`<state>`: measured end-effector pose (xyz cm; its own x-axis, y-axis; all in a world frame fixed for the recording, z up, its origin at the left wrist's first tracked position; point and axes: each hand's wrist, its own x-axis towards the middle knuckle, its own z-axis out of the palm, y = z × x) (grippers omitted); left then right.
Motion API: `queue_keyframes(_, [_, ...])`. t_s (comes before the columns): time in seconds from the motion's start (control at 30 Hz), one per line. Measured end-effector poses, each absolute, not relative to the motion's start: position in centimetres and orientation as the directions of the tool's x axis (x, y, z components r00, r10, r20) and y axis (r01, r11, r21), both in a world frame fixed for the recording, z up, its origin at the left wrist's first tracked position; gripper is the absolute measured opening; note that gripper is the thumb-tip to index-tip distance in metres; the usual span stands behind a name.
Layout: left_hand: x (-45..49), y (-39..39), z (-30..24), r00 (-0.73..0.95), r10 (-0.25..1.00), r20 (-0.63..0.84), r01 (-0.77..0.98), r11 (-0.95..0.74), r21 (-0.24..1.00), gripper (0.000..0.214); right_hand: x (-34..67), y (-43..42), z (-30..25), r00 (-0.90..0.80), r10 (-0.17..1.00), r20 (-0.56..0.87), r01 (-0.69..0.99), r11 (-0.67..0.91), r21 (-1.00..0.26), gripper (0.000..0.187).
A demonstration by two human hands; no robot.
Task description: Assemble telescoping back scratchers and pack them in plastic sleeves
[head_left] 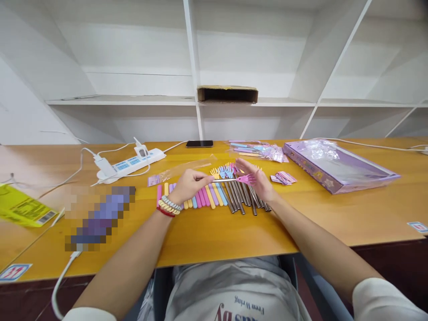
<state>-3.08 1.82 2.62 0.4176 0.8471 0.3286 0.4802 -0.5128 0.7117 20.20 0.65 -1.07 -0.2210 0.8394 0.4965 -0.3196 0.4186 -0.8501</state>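
Pinching a metal rod (225, 180), the left hand (189, 185) points rightward.

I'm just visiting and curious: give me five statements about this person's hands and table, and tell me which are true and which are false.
1. The left hand pinches a slim silver metal rod. True.
2. The right hand is clenched into a fist. False: its fingers are extended, beside the pink plastic hand-shaped piece at the rod's end.
3. A red band circles the left wrist. True.
4. The white power strip with blue sockets lies right of the shallow purple box with clear plastic. False: the strip lies left of the box.
5. A flat black rectangular phone lies on the yellow-brown wooden table. True.
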Motion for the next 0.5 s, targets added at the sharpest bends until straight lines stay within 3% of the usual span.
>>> queue_keyframes(0.2, [-4.8, 2.5, 2.3, 0.501, 0.820, 0.275, 0.511, -0.537, 0.671, 0.044, 20.9, 0.4, -0.8, -0.237, 0.895, 0.378, -0.028, 0.383, -0.923, 0.047])
queue_keyframes(0.5, [-2.9, 1.3, 1.4, 0.668, 0.698, 0.257, 0.602, -0.710, 0.365, 0.044, 20.8, 1.2, 0.2, 0.027, 0.955, 0.294, -0.444, 0.275, -0.853, 0.036])
